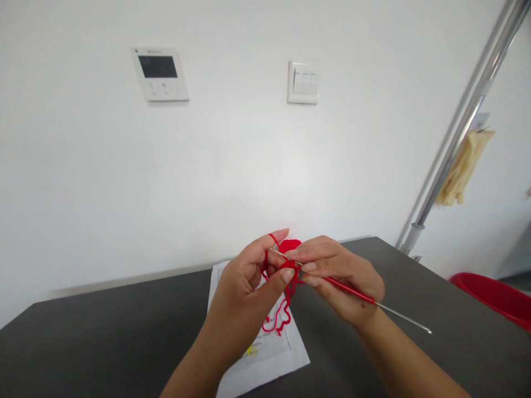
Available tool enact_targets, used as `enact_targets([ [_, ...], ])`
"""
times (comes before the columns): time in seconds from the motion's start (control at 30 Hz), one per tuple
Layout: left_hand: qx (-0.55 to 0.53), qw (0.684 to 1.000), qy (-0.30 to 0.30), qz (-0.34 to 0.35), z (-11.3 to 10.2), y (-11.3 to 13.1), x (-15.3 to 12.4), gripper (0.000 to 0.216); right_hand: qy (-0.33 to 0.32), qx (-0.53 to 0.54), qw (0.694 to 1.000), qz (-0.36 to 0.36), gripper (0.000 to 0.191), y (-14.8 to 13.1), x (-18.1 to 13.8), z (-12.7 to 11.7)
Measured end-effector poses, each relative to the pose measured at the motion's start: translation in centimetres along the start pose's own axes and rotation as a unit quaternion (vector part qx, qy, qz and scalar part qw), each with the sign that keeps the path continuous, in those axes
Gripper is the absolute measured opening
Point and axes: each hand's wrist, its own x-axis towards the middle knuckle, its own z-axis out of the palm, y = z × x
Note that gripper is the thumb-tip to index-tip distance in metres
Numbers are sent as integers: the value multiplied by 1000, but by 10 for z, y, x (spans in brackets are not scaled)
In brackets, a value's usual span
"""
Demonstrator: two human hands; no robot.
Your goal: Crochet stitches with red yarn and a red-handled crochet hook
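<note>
My left hand (249, 284) is closed, pinching a small red crochet piece (290, 246), with red yarn (281, 318) looped over its forefinger and hanging down below. My right hand (340, 276) is closed around a crochet hook (369, 299) with a red grip and a metal shaft; the hook's tip reaches into the red piece between the two hands. Both hands are held together just above a dark grey table (83, 342). Under them lies a white printed sheet (269, 354).
A white wall is close behind the table, carrying an intercom panel (160, 73) and a light switch (303, 82). A slanted metal pole (456, 132) stands at the right with a beige cloth (463, 168) hanging by it. A red basin (493, 296) sits low at the right.
</note>
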Motion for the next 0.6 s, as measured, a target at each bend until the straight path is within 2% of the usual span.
enact_targets([
  [0.3,62,998,-19,23,-7,0,1,37,35,16,999,2,14,4,-3,4],
  [0.6,145,986,23,75,-5,4,-2,33,30,19,999,13,18,2,-3,3],
])
